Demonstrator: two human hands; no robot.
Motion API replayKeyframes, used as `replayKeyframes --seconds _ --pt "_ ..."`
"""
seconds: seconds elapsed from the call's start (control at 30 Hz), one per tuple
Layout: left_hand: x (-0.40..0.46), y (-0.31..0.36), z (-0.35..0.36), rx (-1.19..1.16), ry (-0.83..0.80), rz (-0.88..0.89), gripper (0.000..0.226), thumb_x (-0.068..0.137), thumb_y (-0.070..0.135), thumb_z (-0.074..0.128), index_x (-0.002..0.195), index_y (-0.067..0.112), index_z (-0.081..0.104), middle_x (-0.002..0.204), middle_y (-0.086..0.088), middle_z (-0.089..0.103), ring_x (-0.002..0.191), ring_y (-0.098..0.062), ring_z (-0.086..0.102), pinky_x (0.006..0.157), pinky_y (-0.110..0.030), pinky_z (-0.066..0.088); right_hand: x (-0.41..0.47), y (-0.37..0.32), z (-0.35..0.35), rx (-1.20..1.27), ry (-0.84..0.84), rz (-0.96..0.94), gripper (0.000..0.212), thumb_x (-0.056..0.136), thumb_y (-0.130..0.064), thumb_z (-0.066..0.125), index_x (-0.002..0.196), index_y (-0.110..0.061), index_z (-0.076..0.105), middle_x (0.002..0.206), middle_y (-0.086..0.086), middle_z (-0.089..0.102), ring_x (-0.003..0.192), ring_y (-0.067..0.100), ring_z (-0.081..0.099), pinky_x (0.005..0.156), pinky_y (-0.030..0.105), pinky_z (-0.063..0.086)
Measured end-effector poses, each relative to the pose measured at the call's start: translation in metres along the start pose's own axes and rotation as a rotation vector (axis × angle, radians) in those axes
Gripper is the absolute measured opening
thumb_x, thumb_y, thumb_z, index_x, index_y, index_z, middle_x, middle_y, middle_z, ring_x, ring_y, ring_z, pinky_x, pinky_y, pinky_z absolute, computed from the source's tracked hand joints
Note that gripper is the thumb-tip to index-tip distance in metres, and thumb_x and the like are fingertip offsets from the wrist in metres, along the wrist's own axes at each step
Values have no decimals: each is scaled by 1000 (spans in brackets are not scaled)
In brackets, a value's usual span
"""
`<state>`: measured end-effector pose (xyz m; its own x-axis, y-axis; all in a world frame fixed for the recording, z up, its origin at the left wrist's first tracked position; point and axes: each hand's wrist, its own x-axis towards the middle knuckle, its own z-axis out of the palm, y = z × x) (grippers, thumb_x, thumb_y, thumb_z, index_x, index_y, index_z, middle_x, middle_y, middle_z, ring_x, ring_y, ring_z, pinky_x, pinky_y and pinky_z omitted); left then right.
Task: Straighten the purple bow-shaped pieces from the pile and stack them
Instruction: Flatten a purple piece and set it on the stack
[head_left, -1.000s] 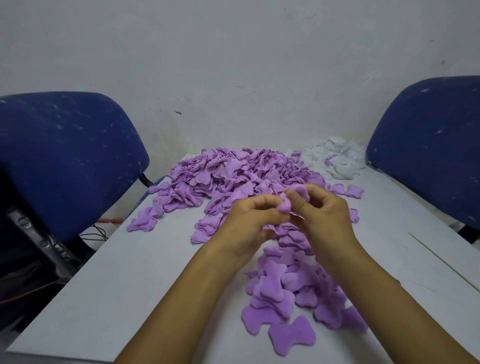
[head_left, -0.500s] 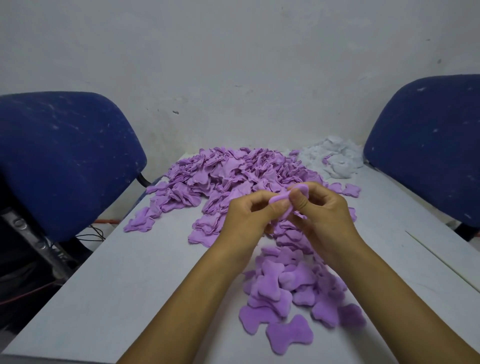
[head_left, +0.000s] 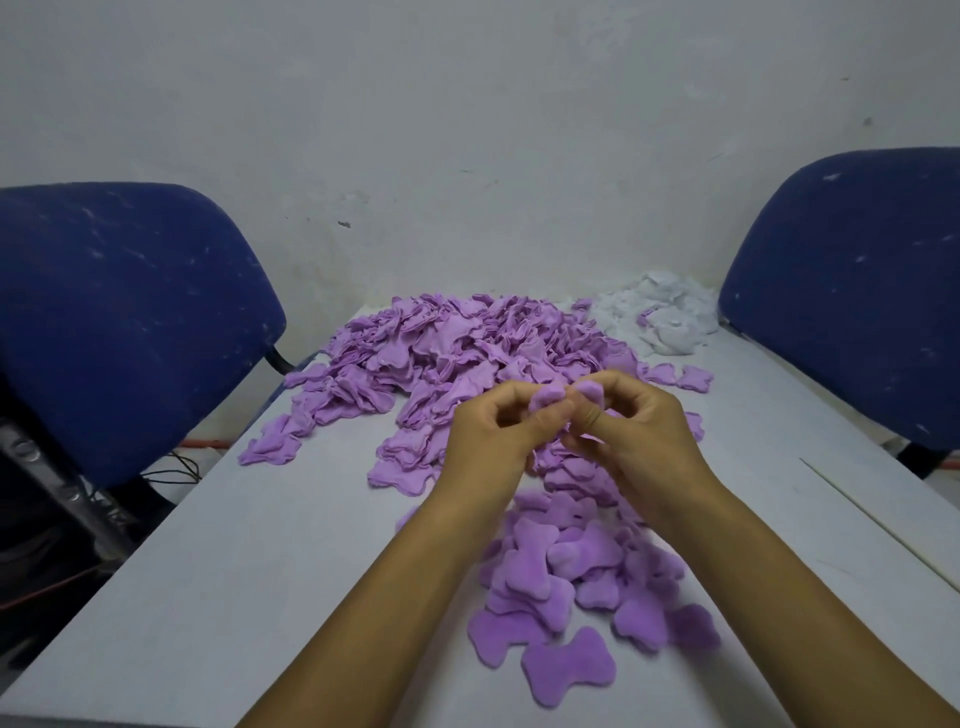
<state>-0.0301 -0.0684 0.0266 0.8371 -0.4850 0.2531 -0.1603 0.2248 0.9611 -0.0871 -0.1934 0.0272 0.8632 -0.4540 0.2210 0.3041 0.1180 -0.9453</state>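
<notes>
A big pile of crumpled purple bow-shaped pieces (head_left: 457, 348) covers the far half of the white table (head_left: 249, 561). Above its near edge my left hand (head_left: 493, 441) and my right hand (head_left: 634, 436) meet, both pinching one small purple piece (head_left: 566, 395) between thumbs and fingertips; its two lobes stick up above my fingers. Flattened purple pieces (head_left: 576, 582) lie spread and overlapping on the table below my wrists, the nearest one (head_left: 566, 670) lying apart at the front.
A heap of white fabric scraps (head_left: 660, 312) sits at the table's far right corner. Blue chair backs stand at the left (head_left: 124, 322) and right (head_left: 852, 291). Cables (head_left: 171, 467) hang below the left edge. A wall is close behind.
Both hands stayed together over the pile while working the held piece; it now shows as two rounded lobes above my fingertips instead of a folded strip.
</notes>
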Motion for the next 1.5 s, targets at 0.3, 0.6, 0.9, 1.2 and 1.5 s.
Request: replayKeyframes --seconds 0.3,0.6,0.9,1.2,1.5 --pt "-1 2 -1 -217 -181 -122 9 87 11 65 92 9 72 68 3 56 60 -10 39 51 -20 32 3 -4 -3 62 -20 12 25 73 -21 71 89 -6 60 82 13 60 65 14 67 65 26 58" --pt "0 10 -10 -700 -477 -448 53 73 18 69 121 0 60 68 3 47 57 -8 25 50 -20 18 6 -6 -2 -86 -56 -224 12 82 -1 68 82 -5 58 76 9 60 69 15 62 62 27 57" --pt "-1 6 -7 -647 -407 -408 44 74 -7 54 115 1 67 67 5 43 49 -6 20 45 -16 14 -1 -6 -1 -191 -72 -287 15 78 1 74 79 -6 61 74 4 60 72 17 59 66 42 59" --pt "0 7 -3 -266 -282 -228 25 62 -4 56 80 11 65 80 -7 60 76 -19 49 67 -29 37 3 -2 3 -141 90 -244 17 84 7 69 75 -5 60 65 2 62 64 13 61 60 30 59" --pt "-5 4 -6 -95 -380 -143 28 57 -7 46 70 9 65 68 -8 62 62 -18 60 59 -25 48 1 -5 0 -213 93 -278 24 83 8 69 71 -10 59 56 -9 62 56 4 60 54 19 52"
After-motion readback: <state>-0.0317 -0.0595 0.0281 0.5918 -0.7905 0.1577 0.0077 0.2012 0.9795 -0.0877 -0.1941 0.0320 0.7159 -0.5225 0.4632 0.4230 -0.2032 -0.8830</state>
